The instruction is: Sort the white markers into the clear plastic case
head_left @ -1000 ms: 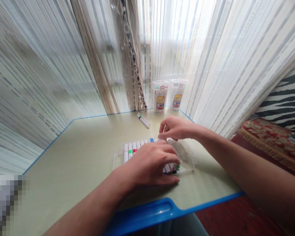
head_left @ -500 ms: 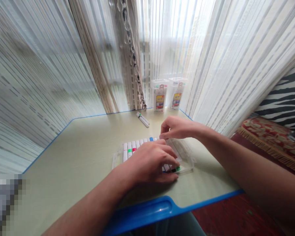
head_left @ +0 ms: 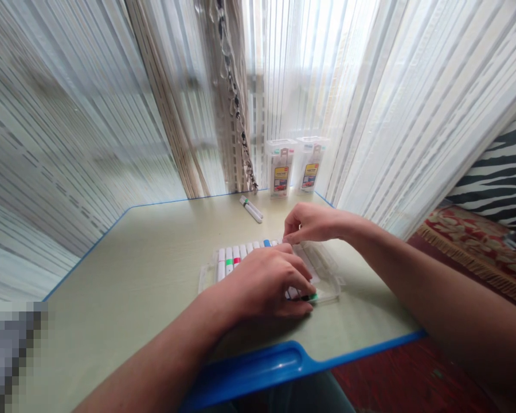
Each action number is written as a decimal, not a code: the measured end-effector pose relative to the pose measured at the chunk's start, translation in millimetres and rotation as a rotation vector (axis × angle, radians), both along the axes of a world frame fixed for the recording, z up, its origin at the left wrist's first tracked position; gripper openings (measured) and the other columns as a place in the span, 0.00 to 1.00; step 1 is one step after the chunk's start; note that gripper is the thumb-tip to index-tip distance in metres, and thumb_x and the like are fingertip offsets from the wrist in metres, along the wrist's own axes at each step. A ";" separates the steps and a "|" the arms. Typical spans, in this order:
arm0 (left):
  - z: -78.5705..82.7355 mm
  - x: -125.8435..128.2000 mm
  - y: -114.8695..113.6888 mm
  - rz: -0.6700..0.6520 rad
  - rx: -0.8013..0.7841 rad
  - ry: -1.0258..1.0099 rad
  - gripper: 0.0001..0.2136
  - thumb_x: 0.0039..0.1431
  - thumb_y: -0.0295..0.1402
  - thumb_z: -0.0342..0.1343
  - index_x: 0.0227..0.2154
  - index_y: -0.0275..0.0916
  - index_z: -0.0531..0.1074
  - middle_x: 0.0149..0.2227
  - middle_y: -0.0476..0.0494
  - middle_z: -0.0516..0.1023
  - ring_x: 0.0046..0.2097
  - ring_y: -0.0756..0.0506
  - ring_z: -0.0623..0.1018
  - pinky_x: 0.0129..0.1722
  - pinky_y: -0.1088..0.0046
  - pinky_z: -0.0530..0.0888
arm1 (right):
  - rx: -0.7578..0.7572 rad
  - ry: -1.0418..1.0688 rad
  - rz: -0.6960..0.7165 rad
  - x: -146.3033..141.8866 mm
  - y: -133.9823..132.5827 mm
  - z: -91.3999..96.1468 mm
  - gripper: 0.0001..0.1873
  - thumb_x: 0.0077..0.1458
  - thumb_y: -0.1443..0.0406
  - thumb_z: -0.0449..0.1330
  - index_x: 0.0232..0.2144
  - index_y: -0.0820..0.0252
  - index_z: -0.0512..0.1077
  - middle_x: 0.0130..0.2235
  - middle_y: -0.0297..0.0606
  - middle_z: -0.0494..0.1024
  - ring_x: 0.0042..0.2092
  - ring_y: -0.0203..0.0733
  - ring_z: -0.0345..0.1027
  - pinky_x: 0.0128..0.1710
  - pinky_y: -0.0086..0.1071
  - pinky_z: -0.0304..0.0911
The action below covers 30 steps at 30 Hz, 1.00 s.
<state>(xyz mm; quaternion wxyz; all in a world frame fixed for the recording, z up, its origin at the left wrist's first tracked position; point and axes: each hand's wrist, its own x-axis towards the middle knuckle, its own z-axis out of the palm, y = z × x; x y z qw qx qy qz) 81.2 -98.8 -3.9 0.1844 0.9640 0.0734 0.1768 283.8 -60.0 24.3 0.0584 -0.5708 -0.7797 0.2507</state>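
My left hand (head_left: 273, 278) lies over a clear plastic marker case (head_left: 333, 289) on the table. Its fingers are bent but apart, with the thumb along the near side. A green-and-black marker end (head_left: 312, 296) shows between thumb and forefinger. White markers (head_left: 229, 261) stand in a row in the case, with pink, green, red and blue bands visible. My right hand (head_left: 309, 222) is closed in a pinch at the case's far edge. What sits between its fingertips is hidden. Part of the row is covered by my left hand.
Two white markers (head_left: 251, 209) lie side by side beyond the case. Two clear labelled marker boxes (head_left: 281, 169) stand upright at the far edge, against the string curtain (head_left: 361, 103). The pale table (head_left: 146, 264) has a blue rim with a moulded groove (head_left: 258, 367) nearest me.
Both hands stay at the case in almost the same pose. The whole view has shifted slightly, and no object has visibly moved on the table.
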 end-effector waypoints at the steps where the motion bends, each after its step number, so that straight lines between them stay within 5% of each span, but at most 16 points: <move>1: 0.0 -0.1 0.2 0.002 0.002 0.002 0.06 0.55 0.32 0.66 0.37 0.42 0.84 0.42 0.45 0.86 0.44 0.42 0.79 0.44 0.66 0.72 | 0.001 -0.002 -0.001 -0.1 -0.3 0.5 0.11 0.50 0.61 0.66 0.31 0.62 0.83 0.30 0.37 0.83 0.32 0.39 0.71 0.27 0.28 0.59; 6: -2.5 -0.3 2.2 -0.015 -0.012 -0.006 0.06 0.56 0.31 0.66 0.36 0.40 0.84 0.41 0.46 0.86 0.45 0.43 0.79 0.46 0.67 0.73 | -0.015 0.013 -0.011 -1.3 -0.8 1.5 0.15 0.55 0.58 0.62 0.24 0.62 0.80 0.24 0.36 0.79 0.26 0.34 0.64 0.24 0.30 0.52; 11: 1.4 -1.5 2.5 0.028 -0.073 -0.098 0.18 0.54 0.39 0.68 0.46 0.38 0.81 0.48 0.39 0.82 0.50 0.40 0.80 0.50 0.65 0.74 | 0.114 0.092 -0.128 -1.4 0.4 -3.3 0.17 0.56 0.57 0.61 0.22 0.62 0.77 0.22 0.35 0.76 0.24 0.34 0.62 0.24 0.31 0.51; 15: 4.2 -11.5 16.2 0.239 -0.049 -0.288 0.12 0.61 0.37 0.61 0.43 0.37 0.81 0.44 0.38 0.83 0.44 0.42 0.80 0.46 0.66 0.74 | 0.266 0.124 -0.211 -7.3 5.4 -8.2 0.16 0.56 0.57 0.62 0.24 0.62 0.78 0.23 0.35 0.76 0.27 0.35 0.65 0.26 0.30 0.55; 18: 0.4 -28.3 40.9 0.500 0.022 -0.354 0.09 0.62 0.34 0.57 0.36 0.37 0.82 0.37 0.42 0.83 0.30 0.48 0.74 0.35 0.70 0.71 | 0.310 0.075 -0.232 -21.3 15.3 -9.1 0.14 0.57 0.57 0.63 0.28 0.62 0.80 0.27 0.36 0.79 0.30 0.37 0.69 0.28 0.29 0.57; 23: -11.9 -60.0 82.4 0.968 0.003 -0.397 0.09 0.59 0.35 0.57 0.30 0.39 0.81 0.31 0.45 0.83 0.28 0.48 0.74 0.36 0.71 0.70 | 0.309 -0.065 -0.211 -51.6 40.3 -11.7 0.10 0.53 0.59 0.68 0.31 0.61 0.82 0.32 0.41 0.82 0.35 0.42 0.75 0.30 0.29 0.60; 30: -24.8 -71.2 96.0 1.040 -0.038 -0.388 0.10 0.58 0.34 0.56 0.29 0.39 0.82 0.30 0.45 0.83 0.28 0.46 0.76 0.36 0.69 0.70 | 0.334 -0.185 -0.238 -71.9 55.7 -22.6 0.08 0.52 0.62 0.67 0.32 0.61 0.82 0.36 0.46 0.84 0.39 0.47 0.78 0.33 0.30 0.63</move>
